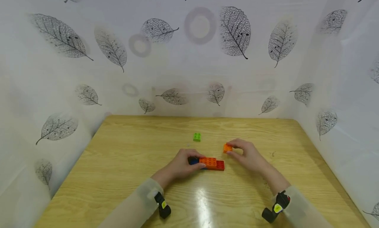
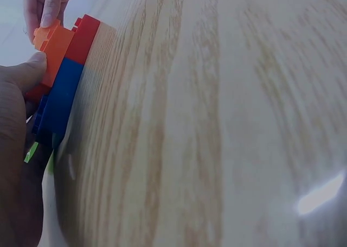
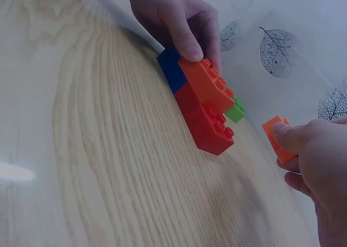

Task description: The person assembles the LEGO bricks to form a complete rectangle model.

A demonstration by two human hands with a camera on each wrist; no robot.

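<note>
A low stack of toy building bricks rests on the table in front of my left hand. It has a blue brick and a red brick end to end below, and an orange-red brick on top across their joint. The left thumb and fingers grip the stack near its left end, hiding part of the blue brick. To the right and slightly farther back, my right hand pinches a smaller orange brick between thumb and fingers, apart from the stack. Studs show on the red brick's right end.
A green brick sits farther back on the wooden table, behind the stack. Leaf-patterned white cloth stands along the table's back and sides. Each wrist wears a small black camera.
</note>
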